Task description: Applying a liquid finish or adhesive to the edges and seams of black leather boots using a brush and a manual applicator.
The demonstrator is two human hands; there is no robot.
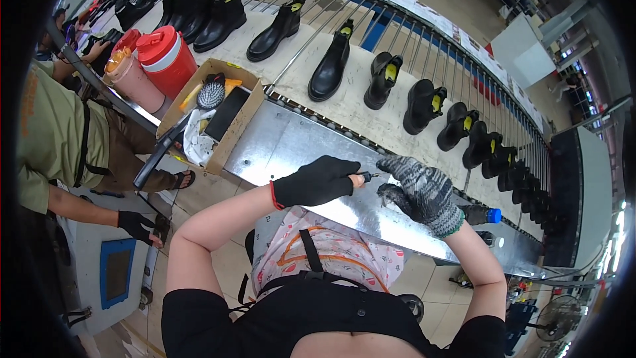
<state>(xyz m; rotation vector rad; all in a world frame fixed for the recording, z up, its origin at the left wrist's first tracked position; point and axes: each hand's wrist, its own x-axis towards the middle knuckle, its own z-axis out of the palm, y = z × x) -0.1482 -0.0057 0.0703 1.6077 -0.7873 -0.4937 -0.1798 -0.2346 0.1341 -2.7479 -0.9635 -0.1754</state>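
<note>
My left hand (315, 182), in a black glove with bare fingertips, is closed on a small dark pen-like tool (368, 177) with a thin tip. The tip points right, toward my other hand; its exact kind is too small to tell. My right hand (427, 192) wears a grey mottled knit glove with darkened fingertips. Its thumb and fingers are apart, and I see nothing between them. Both hands are over the shiny metal table (285, 139). Beyond it, a black ankle boot (330, 63) stands upright on the pale conveyor belt, apart from my hands.
Several black boots line the belt (358, 86). At the left, a cardboard box (246, 119) holds a hairbrush (211, 95) and a dark flat object. A red jug (165, 59) stands behind it. A blue-capped bottle (482, 215) lies by my right wrist. A co-worker (73, 132) stands left.
</note>
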